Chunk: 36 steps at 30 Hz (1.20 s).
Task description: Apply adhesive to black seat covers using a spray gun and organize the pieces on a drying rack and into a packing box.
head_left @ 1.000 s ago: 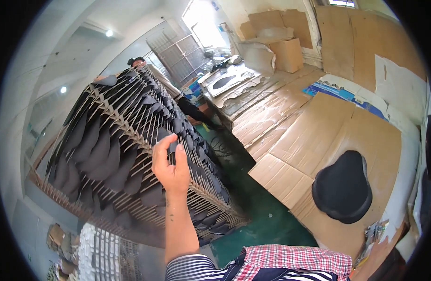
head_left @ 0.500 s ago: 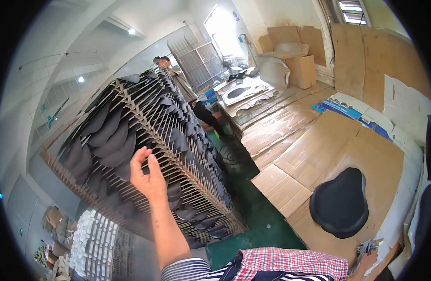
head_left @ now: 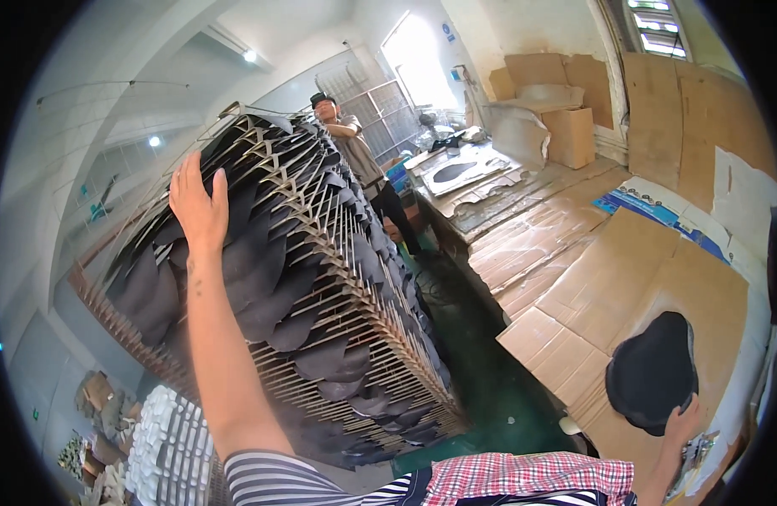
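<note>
Raised before the tall rack (head_left: pixel 355 266), my left hand (head_left: pixel 201 202) is open, fingers stretched up and thumb apart, with nothing held. Many dark, curved, sheet-like pieces (head_left: pixel 258 261) lie on the rack's layers of thin rods, some drooping over the edges. On the cardboard (head_left: pixel 604 282) to the right rests a black saddle-shaped pad (head_left: pixel 650 367). My right hand (head_left: pixel 682 424) is closed on its near right edge; some fingers are hidden. A small metallic tool-like object (head_left: pixel 699 451), too blurred to name, sits right beside that hand.
Behind the rack stands another person (head_left: pixel 363 156), one arm raised. A narrow green floor strip (head_left: pixel 490 422) divides rack and worktable. At the table's far end are a dark flat oval piece (head_left: pixel 454 172) and a cardboard box (head_left: pixel 569 137). White stacked pieces (head_left: pixel 171 438) stand lower left.
My left hand has risen leftward and its fingers have straightened. My right hand has come up from beside the metallic object to the pad's edge. The other person stands more in view.
</note>
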### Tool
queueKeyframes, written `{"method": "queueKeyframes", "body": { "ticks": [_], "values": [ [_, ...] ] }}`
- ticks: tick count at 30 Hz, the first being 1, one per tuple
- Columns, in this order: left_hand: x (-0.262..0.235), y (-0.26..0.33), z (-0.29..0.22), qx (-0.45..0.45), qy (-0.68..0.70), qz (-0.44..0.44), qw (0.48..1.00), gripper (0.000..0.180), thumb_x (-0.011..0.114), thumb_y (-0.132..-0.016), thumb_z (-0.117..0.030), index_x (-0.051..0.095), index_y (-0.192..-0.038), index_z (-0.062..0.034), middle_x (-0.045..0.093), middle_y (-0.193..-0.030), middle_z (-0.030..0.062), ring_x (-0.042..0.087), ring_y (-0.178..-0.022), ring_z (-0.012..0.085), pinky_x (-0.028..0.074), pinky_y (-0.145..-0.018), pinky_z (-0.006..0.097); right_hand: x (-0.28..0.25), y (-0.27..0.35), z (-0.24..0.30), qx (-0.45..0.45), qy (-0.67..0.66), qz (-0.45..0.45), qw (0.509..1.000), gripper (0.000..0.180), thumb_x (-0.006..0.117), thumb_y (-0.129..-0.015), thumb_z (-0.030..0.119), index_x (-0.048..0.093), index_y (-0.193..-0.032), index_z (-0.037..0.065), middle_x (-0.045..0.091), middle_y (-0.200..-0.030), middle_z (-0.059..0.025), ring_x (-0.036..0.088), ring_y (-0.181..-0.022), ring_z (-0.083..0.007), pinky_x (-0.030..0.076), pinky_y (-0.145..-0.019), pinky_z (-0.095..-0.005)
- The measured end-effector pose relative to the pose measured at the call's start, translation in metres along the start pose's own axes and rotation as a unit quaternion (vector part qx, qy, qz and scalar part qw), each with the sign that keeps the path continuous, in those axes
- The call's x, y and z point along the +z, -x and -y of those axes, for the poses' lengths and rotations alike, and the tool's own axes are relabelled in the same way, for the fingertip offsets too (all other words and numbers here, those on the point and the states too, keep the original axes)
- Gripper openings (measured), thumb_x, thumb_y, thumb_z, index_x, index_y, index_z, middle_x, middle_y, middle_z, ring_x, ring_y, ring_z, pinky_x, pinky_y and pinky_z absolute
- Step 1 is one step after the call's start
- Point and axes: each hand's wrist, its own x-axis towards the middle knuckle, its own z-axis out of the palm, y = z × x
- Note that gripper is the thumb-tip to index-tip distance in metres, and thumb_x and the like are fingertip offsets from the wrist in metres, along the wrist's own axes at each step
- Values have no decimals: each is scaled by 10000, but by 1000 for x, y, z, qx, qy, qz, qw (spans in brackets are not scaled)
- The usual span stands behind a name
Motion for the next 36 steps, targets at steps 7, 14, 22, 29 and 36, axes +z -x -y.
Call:
{"method": "queueKeyframes", "body": {
  "ticks": [7, 14, 22, 29, 36],
  "values": [
    [22, -33, 43, -37, -44, 110, 992, 461, 389, -920, -451, 562, -1148, -89, 597, -1109, 141, 509, -1100, 318, 282, -985, 482, 22, 30, 62, -38, -103, -22, 994, 576, 565, -700, -49, 414, -1249, 37, 447, -1235, -192, 420, -1167, -364, 335, -992, -433],
    [24, -54, 103, -145, -123, 261, 946, 721, 246, -888, -609, 596, -1119, -23, 578, -1080, 258, 498, -1090, 410, 340, -953, 439, 27, 58, 66, -1, -129, 13, 992, 570, 557, -692, -63, 418, -1236, 36, 459, -1219, -174, 429, -1164, -349, 353, -981, -415],
    [7, -43, 101, -261, 152, 213, 929, 542, 557, -815, -441, 589, -1131, -2, 608, -1095, 193, 574, -1014, 305, 406, -899, 368, 15, 66, 25, 48, -111, 43, 992, 511, 558, -712, -57, 441, -1203, 24, 483, -1185, -160, 477, -1111, -326, 390, -928, -379],
    [0, -36, 16, -51, 142, 49, 987, 391, 600, -829, -285, 602, -1094, 2, 620, -1062, 176, 581, -1005, 256, 410, -902, 331, 1, 33, 53, 46, -150, 100, 983, 476, 554, -726, -56, 454, -1183, 32, 486, -1167, -138, 498, -1067, -289, 428, -839, -345],
    [29, -60, 6, -103, 3, 170, 980, 547, 436, -859, -563, 625, -1095, -107, 616, -1060, 140, 540, -1044, 328, 371, -910, 432, 11, 32, 64, 21, -220, 125, 967, 465, 566, -725, -64, 466, -1168, 38, 489, -1141, -112, 521, -993, -237, 448, -716, -287]
  ]
}}
